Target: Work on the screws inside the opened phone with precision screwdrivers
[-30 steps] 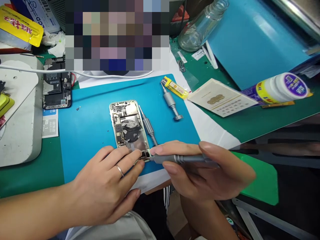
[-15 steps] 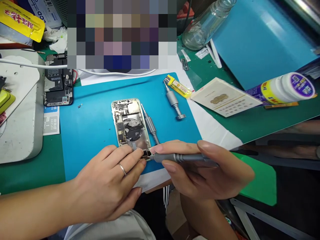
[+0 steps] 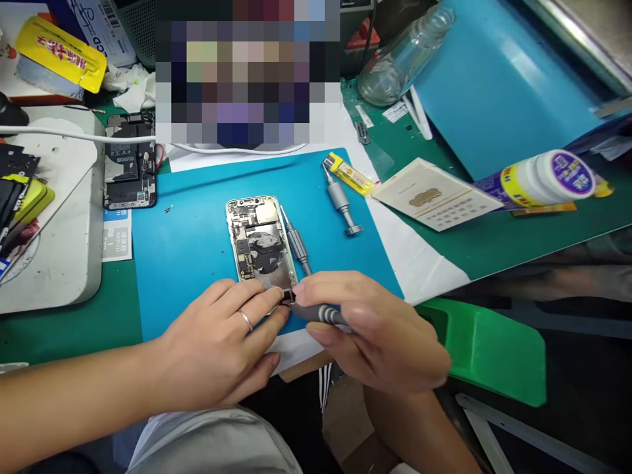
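Right hand (image 3: 375, 336), fingers wrapped around a screwdriver (image 3: 323, 314), is pointing its tip left at the near end of an opened phone (image 3: 259, 237) on the mat (image 3: 187, 250); left hand (image 3: 222, 349) is resting there, fingers flat, gripping nothing.

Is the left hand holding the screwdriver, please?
No, the right hand grips the screwdriver, while the left hand rests on the phone.

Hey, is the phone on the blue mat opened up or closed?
Open: the phone shows bare boards and parts, no screen on it.
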Motion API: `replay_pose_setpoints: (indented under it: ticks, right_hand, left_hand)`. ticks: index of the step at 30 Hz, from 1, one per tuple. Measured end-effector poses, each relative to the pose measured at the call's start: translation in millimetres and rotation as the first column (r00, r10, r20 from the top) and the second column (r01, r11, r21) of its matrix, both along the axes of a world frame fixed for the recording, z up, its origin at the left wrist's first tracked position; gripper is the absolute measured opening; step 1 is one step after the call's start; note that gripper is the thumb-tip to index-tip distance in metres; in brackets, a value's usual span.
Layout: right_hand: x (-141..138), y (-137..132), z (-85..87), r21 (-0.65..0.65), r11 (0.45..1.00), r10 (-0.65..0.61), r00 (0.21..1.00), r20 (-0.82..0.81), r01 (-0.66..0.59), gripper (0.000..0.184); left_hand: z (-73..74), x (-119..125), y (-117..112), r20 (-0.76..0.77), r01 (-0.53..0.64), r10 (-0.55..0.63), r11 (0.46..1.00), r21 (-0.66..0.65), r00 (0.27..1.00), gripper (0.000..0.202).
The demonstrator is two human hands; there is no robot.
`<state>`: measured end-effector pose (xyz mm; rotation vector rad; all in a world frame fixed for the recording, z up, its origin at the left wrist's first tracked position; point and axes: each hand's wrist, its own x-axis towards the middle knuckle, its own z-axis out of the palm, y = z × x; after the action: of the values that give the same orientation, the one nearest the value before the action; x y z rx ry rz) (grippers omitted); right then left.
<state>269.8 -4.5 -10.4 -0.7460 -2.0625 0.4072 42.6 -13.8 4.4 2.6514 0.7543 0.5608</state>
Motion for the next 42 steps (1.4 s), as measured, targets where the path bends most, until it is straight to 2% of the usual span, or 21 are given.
replay_pose_setpoints:
  ticks: [3, 7, 12, 15, 18, 23, 27, 33, 38, 42]
  right_hand:
    - [-4.1, 4.9, -5.2, 0.124, 0.991, 0.06, 0.991, -0.116, -0.045, 0.064]
    - [-7.6, 7.6, -11.7, 0.151, 0.984, 0.125, 0.975, -0.182, -0.098, 0.064]
    - [-12.8, 10.1, -13.6, 0.206, 0.978, 0.025, 0.987, -0.159, 0.008, 0.057]
    - [-16.0, 11.2, -16.6, 0.282, 0.959, 0.046, 0.981, -0.187, 0.009, 0.057]
    - [-17.4, 11.0, -19.9, 0.293, 0.956, 0.074, 0.978, -0.196, -0.014, 0.062]
    - [-18.4, 9.6, -20.4, 0.367, 0.929, 0.001, 0.99, -0.144, 0.052, 0.055]
    - [-18.6, 9.8, -19.9, 0.328, 0.942, -0.014, 0.985, -0.171, 0.07, 0.056]
    - [-17.6, 11.7, -18.8, 0.342, 0.935, -0.043, 0.985, -0.168, 0.099, 0.048]
    - [-16.8, 10.2, -16.6, 0.301, 0.954, 0.043, 0.986, -0.163, 0.008, 0.052]
    - [-12.6, 9.0, -16.5, 0.323, 0.945, -0.005, 0.988, -0.156, 0.056, 0.048]
  left_hand:
    - [-0.6, -1.2, 0.4, 0.01, 0.002, -0.002, 1.0, 0.005, 1.0, 0.032]
    - [-2.1, -0.8, 1.1, 0.026, 0.001, -0.001, 1.0, 0.022, 1.0, 0.034]
    - [-2.7, 2.3, 1.0, 0.018, -0.009, 0.007, 0.993, 0.114, 1.0, 0.027]
    - [-2.4, 4.3, -1.0, -0.012, -0.006, 0.009, 0.979, 0.205, 1.0, 0.028]
    - [-2.9, 5.2, -3.6, -0.033, -0.017, 0.027, 0.961, 0.276, 0.999, 0.031]
    - [-5.9, 4.5, -5.7, -0.041, -0.038, 0.052, 0.956, 0.29, 0.998, 0.03]
    - [-9.0, 4.1, -5.3, -0.02, -0.054, 0.062, 0.959, 0.277, 0.998, 0.032]
    - [-10.2, 4.7, -4.4, 0.009, -0.056, 0.056, 0.958, 0.281, 0.998, 0.029]
    - [-6.6, 6.0, -5.2, 0.02, -0.062, 0.059, 0.964, 0.259, 0.998, 0.027]
    - [-2.0, 8.5, -5.2, 0.002, -0.064, 0.065, 0.966, 0.249, 0.998, 0.022]
